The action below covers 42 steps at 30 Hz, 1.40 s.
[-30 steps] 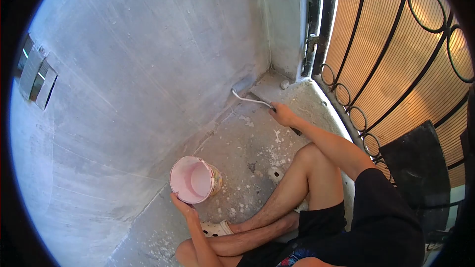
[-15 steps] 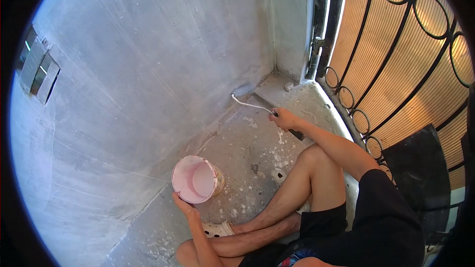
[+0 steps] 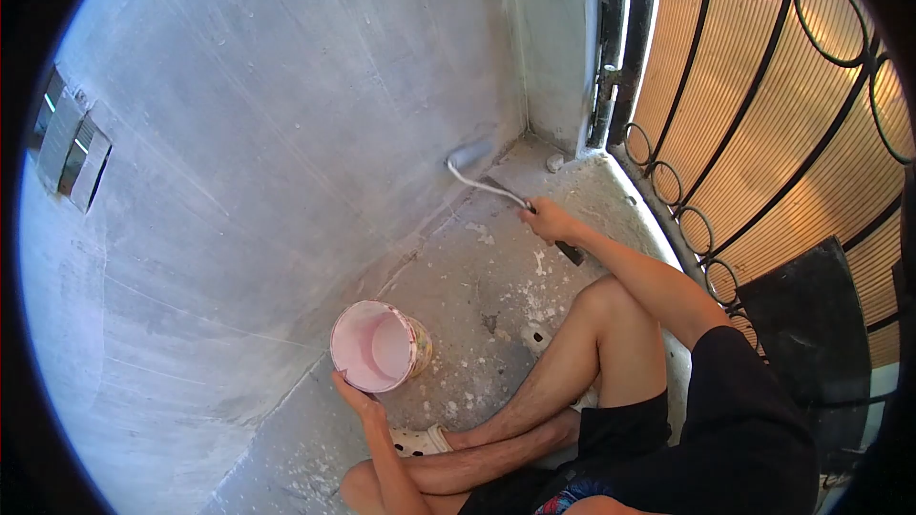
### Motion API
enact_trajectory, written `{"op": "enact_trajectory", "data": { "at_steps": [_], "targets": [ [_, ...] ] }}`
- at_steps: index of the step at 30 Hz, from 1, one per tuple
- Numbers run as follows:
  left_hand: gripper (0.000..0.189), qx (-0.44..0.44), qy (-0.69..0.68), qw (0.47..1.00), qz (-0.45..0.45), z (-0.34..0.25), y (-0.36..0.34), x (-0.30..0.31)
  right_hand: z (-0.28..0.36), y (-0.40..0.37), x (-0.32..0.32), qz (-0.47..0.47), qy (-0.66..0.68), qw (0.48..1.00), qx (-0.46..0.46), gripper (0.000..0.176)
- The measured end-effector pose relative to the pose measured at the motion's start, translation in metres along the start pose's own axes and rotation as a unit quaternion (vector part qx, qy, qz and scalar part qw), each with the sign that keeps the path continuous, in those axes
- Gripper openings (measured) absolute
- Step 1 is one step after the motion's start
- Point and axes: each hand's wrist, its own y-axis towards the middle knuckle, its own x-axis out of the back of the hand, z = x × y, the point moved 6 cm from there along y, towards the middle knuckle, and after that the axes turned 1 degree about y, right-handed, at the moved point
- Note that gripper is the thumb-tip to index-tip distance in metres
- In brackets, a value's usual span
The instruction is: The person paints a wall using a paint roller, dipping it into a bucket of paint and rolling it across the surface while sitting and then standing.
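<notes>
My right hand (image 3: 551, 220) is wrapped round the dark handle of a paint roller (image 3: 474, 180). The roller's sleeve lies against the grey wall (image 3: 286, 133), low down near the corner, with a darker damp-looking patch around it. My left hand (image 3: 361, 397) grips the rim of a bucket (image 3: 420, 343) at its near left side, thumb over the edge. Pinkish-white inside, the bucket stands tilted on the floor, its mouth turned toward the wall and me.
The concrete floor (image 3: 458, 296) is spotted with white paint. A small pale lump (image 3: 555, 163) lies by the corner. On the right stands a black metal gate (image 3: 763, 105) with ribbed orange panels. A recessed box (image 3: 81, 153) opens in the wall at far left. My crossed legs (image 3: 563, 372) fill the near floor.
The roller has moved slightly up the wall, and my right hand has tilted with it. My left hand and the bucket stay where they were.
</notes>
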Motion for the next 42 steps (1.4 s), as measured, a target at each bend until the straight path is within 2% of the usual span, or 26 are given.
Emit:
{"op": "enact_trajectory", "data": {
  "at_steps": [4, 7, 9, 10, 12, 16, 19, 21, 22, 24, 25, 27, 31, 33, 34, 36, 37, 39, 42],
  "targets": [
    [0.025, 0.007, 0.006, 1.0, 0.001, 0.003, 0.007, 0.009, -0.011, 0.001, -0.007, 0.033, 0.019, 0.998, -0.04, 0.026],
    [0.029, 0.009, 0.014, 1.0, 0.014, 0.013, 0.015, 0.016, 0.003, 0.001, 0.005, -0.011, 0.035, 0.999, -0.022, 0.024],
    [0.035, 0.026, -0.006, 0.999, 0.02, 0.01, 0.01, 0.011, 0.021, 0.008, 0.015, -0.087, 0.13, 0.987, 0.023, 0.034],
    [0.035, 0.025, -0.006, 0.999, 0.021, 0.008, 0.007, 0.007, 0.028, 0.011, 0.016, -0.087, 0.131, 0.987, 0.024, 0.034],
    [0.029, 0.021, 0.0, 1.0, -0.008, 0.005, 0.007, 0.005, 0.049, 0.013, 0.034, -0.196, 0.148, 0.963, 0.114, 0.044],
    [0.03, 0.029, 0.004, 1.0, -0.002, 0.009, 0.008, 0.006, 0.06, 0.017, 0.051, -0.195, 0.184, 0.955, 0.126, 0.051],
    [0.031, 0.033, 0.006, 0.999, -0.003, 0.005, 0.004, 0.004, 0.044, 0.023, 0.051, -0.146, 0.209, 0.962, 0.097, 0.05],
    [0.032, 0.012, 0.014, 1.0, -0.001, 0.004, 0.005, 0.005, 0.027, 0.025, 0.046, -0.069, 0.233, 0.968, 0.065, 0.049],
    [0.032, 0.013, 0.013, 1.0, 0.0, 0.005, 0.005, 0.005, 0.019, 0.023, 0.049, -0.07, 0.233, 0.968, 0.065, 0.049],
    [0.032, 0.013, 0.001, 1.0, 0.011, 0.005, 0.005, 0.004, 0.009, 0.017, 0.043, -0.006, 0.203, 0.979, 0.023, 0.049],
    [0.032, 0.013, 0.0, 1.0, 0.012, 0.006, 0.005, 0.003, 0.007, 0.015, 0.043, -0.007, 0.203, 0.979, 0.024, 0.049],
    [0.032, 0.015, 0.002, 1.0, 0.0, 0.003, 0.003, 0.002, 0.0, 0.01, 0.036, 0.023, 0.213, 0.976, -0.038, 0.05],
    [0.032, 0.012, 0.001, 1.0, -0.018, 0.001, 0.001, 0.0, 0.011, 0.003, 0.033, 0.022, 0.212, 0.976, -0.044, 0.051],
    [0.032, 0.017, -0.002, 1.0, 0.009, 0.003, 0.005, 0.002, 0.017, 0.001, 0.038, -0.049, 0.206, 0.977, -0.017, 0.049],
    [0.032, 0.016, -0.003, 1.0, 0.008, 0.006, 0.006, 0.004, 0.019, 0.006, 0.036, -0.048, 0.206, 0.977, -0.017, 0.049],
    [0.031, 0.015, 0.0, 1.0, 0.003, 0.006, 0.007, 0.005, 0.036, 0.015, 0.054, -0.203, 0.058, 0.97, 0.12, 0.044],
    [0.031, 0.015, 0.002, 1.0, 0.002, 0.006, 0.008, 0.006, 0.035, 0.022, 0.055, -0.202, 0.059, 0.97, 0.118, 0.044],
    [0.031, 0.007, 0.008, 1.0, 0.013, 0.005, 0.008, 0.005, 0.058, 0.018, 0.064, -0.272, 0.009, 0.939, 0.21, 0.033],
    [0.031, 0.009, 0.002, 1.0, -0.005, 0.005, 0.006, 0.004, 0.065, 0.025, 0.066, -0.264, 0.04, 0.942, 0.202, 0.032]
  ]
}}
